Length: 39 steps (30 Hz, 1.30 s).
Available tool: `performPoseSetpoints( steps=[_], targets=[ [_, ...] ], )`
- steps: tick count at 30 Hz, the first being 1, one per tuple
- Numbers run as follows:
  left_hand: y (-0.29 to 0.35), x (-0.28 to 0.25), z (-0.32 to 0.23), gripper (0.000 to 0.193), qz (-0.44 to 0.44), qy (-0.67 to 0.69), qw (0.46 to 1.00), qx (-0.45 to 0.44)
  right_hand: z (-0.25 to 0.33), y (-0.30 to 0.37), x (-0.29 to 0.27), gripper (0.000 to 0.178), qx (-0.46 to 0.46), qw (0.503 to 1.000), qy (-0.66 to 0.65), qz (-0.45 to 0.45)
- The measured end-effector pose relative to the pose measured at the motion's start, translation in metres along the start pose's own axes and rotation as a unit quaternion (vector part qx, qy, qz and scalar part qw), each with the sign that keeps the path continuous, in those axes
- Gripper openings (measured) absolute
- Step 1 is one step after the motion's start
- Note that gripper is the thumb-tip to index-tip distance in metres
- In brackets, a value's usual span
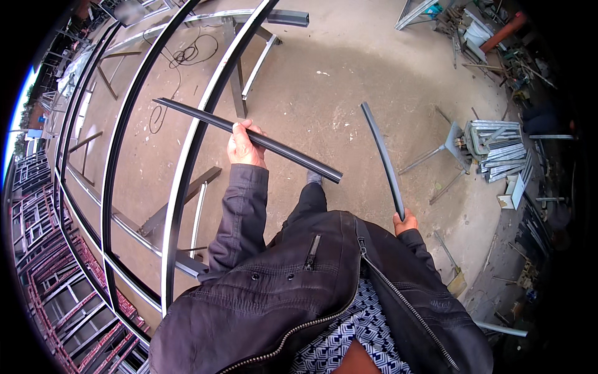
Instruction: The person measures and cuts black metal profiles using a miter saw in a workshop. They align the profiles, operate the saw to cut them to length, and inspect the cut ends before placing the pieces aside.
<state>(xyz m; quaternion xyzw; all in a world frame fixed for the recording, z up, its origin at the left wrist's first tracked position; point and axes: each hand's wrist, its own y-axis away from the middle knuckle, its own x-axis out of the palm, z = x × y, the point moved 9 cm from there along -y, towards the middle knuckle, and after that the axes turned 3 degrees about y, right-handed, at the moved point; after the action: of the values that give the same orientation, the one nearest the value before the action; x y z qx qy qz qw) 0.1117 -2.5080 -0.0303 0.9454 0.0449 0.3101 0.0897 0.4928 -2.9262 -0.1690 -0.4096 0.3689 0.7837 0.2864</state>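
Observation:
My left hand (245, 144) is closed round a dark grey metal profile bar (286, 155), gripping it near its middle. The bar slants down from upper left to right, its far-left part crossing over a long rail of the metal frame (193, 134). Out to the right, my right hand (405, 220) grips the lower end of a second dark metal profile bar (381, 149), which points up and away, clear of the first bar. The fingers of the right hand are partly hidden by that bar and the sleeve.
Long rails on trestle legs (235, 75) fill the left side. A black cable (187, 56) lies coiled on the concrete floor (324, 81). At the right are a metal stand (453, 144), a stack of metal offcuts (504, 149) and scattered scrap. Reddish frames (68, 293) lie at lower left.

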Motion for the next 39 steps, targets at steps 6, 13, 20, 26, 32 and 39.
performPoseSetpoints(
  steps=[6, 13, 20, 26, 32, 39],
  targets=[
    [-0.141, 0.095, 0.016, 0.037, 0.007, -0.051, 0.998, -0.028, -0.07, -0.031, 0.05, 0.037, 0.191, 0.964, 0.105, 0.151],
    [-0.263, 0.193, 0.022, 0.042, 0.047, -0.095, 0.994, 0.001, -0.02, -0.118, 0.05, 0.039, 0.245, 0.958, -0.048, 0.138],
    [-0.389, 0.26, 0.06, 0.042, 0.014, -0.103, 0.995, -0.009, 0.034, -0.324, 0.065, 0.034, 0.165, 0.974, -0.088, 0.125],
    [-0.483, 0.31, 0.066, 0.04, -0.083, -0.094, 0.992, -0.02, 0.169, -0.504, -0.039, 0.021, 0.199, 0.956, -0.087, 0.198],
    [-0.569, 0.358, 0.068, 0.039, -0.09, -0.069, 0.994, 0.004, 0.218, -0.699, -0.087, 0.022, 0.172, 0.962, -0.168, 0.13],
    [-0.693, 0.393, 0.072, 0.039, -0.13, -0.062, 0.99, 0.01, 0.304, -0.814, -0.11, 0.017, 0.115, 0.955, -0.241, 0.131]
  ],
)
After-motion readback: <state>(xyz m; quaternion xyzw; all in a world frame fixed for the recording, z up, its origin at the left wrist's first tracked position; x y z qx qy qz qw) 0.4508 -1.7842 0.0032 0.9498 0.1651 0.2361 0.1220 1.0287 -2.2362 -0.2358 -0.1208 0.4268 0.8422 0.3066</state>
